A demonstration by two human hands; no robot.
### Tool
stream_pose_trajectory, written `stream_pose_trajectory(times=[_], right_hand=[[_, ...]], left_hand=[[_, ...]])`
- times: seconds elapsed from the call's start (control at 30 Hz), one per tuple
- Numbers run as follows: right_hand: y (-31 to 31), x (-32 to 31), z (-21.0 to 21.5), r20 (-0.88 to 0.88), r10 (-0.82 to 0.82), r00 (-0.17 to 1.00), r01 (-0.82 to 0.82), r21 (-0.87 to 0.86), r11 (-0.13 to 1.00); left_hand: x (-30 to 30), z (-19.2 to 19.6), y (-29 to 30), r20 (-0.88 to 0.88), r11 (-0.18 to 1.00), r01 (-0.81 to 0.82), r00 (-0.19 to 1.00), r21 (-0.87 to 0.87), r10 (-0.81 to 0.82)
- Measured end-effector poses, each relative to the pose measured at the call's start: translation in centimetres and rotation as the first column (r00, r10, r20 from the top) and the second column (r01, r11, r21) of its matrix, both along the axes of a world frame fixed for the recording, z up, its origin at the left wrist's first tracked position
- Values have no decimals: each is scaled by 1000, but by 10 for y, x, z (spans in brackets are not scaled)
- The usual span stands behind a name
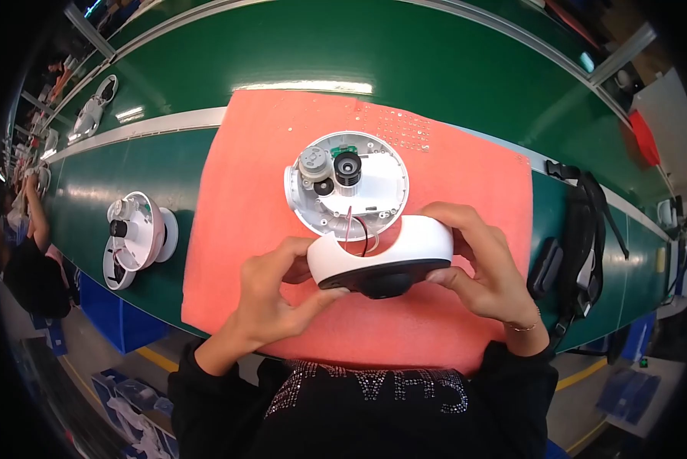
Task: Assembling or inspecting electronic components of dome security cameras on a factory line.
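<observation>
Between my two hands is a white rounded camera housing cover (336, 260) with a black front face and a dark round bulge pointing toward me. My left hand (271, 294) grips its left end, thumb below and fingers behind. At the right end my right hand (485, 268) pinches it the same way. Just beyond lies an open white round camera housing (389, 180) on the pink foam mat (236, 176). A grey motor (314, 162), a black lens (348, 168) and a bit of green circuit board sit inside it. Thin red, black and white wires (364, 236) run between the two parts.
Small screws (405, 126) stand in rows at the mat's far edge. Another opened white camera unit (133, 233) rests on the green bench to the left. Black straps (588, 245) and a dark device lie on the right. A co-worker (37, 260) sits at far left.
</observation>
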State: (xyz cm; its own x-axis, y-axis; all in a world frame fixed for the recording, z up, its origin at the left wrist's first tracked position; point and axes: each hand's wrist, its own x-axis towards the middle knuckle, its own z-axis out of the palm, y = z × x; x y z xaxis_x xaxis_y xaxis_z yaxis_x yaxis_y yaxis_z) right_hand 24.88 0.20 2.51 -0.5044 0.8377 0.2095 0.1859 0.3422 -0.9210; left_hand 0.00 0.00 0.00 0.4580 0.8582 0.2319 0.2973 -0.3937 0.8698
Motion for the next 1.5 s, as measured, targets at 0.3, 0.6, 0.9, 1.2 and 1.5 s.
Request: stream_pose_trajectory(times=[0.3, 0.6, 0.9, 1.2, 1.5], right_hand=[[-1, -1, 1, -189, -51, 981, -9, -302, 953], [-3, -8, 8, -136, -69, 988, 27, -291, 956], [-3, -5, 1, -99, -70, 993, 51, -186, 981], [47, 8, 6, -423, -261, 868, -94, -656, 749], [44, 0, 15, -359, -270, 893, 37, -539, 841]], left_hand=[[0, 6, -5, 144, 976, -42, 987, -214, 74], [-3, 8, -1, 227, 930, -29, 967, -366, 119], [7, 18, -1, 222, 949, -43, 968, -313, 117], [20, 70, 55, -3, 724, -104, 990, -682, 139], [19, 66, 48, 100, 736, -10, 989, -677, 105]])
